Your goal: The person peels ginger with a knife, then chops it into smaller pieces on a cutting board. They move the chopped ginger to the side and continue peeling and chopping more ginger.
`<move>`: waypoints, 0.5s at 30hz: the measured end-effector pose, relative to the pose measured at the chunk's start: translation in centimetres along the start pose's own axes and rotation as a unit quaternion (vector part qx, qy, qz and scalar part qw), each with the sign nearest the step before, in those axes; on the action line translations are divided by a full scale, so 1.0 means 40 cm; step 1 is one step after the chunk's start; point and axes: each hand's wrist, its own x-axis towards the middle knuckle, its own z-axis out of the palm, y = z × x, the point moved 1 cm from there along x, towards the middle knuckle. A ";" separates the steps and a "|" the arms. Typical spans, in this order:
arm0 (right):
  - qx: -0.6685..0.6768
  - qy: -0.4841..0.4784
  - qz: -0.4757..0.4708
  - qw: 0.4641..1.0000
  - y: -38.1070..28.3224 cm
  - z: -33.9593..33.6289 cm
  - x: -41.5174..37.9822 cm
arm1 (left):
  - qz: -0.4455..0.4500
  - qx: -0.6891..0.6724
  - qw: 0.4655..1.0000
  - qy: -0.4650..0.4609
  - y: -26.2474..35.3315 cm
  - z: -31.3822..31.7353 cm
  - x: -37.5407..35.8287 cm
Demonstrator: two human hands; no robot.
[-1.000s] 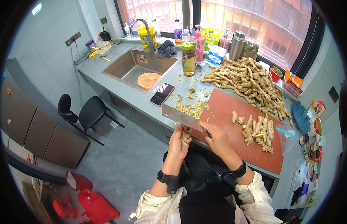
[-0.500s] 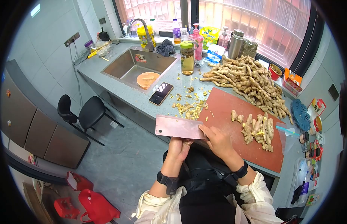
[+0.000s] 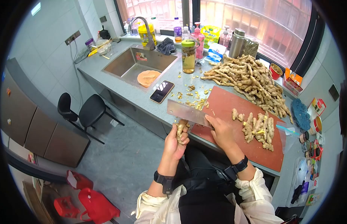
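Note:
My left hand (image 3: 175, 140) grips a piece of ginger (image 3: 181, 130) upright, just off the counter's front edge. My right hand (image 3: 222, 131) holds a broad cleaver (image 3: 187, 112), its blade resting against the top of that ginger. Beside my right hand lies a red cutting board (image 3: 237, 130) with a small heap of scraped ginger (image 3: 258, 128). Peelings (image 3: 192, 98) are scattered on the grey counter behind the blade. A large pile of raw ginger (image 3: 248, 80) fills the counter behind the board.
A phone (image 3: 162, 92) lies left of the peelings, beside a sink (image 3: 138, 63) that holds an orange bowl (image 3: 148, 78). Bottles, a jar (image 3: 188, 56) and a steel flask (image 3: 236, 43) line the window sill. Two black chairs (image 3: 84, 111) stand on the floor at left.
The cleaver, held flat over my left hand half a second ago, has tilted and come down onto the ginger. My left hand has raised the ginger towards the counter edge.

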 end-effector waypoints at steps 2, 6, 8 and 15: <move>0.044 -0.029 -0.021 0.998 -0.026 -0.018 -0.004 | 0.024 0.006 1.000 0.002 -0.008 -0.043 0.025; 0.044 -0.042 -0.074 0.995 -0.063 -0.033 -0.011 | 0.044 0.051 0.992 0.107 -0.029 -0.041 0.037; 0.027 -0.042 -0.080 0.996 -0.074 -0.042 -0.008 | 0.059 0.052 0.993 0.093 -0.030 -0.044 0.039; -0.006 -0.035 -0.101 0.994 -0.071 -0.030 -0.008 | 0.083 0.062 0.988 0.111 -0.029 -0.008 0.022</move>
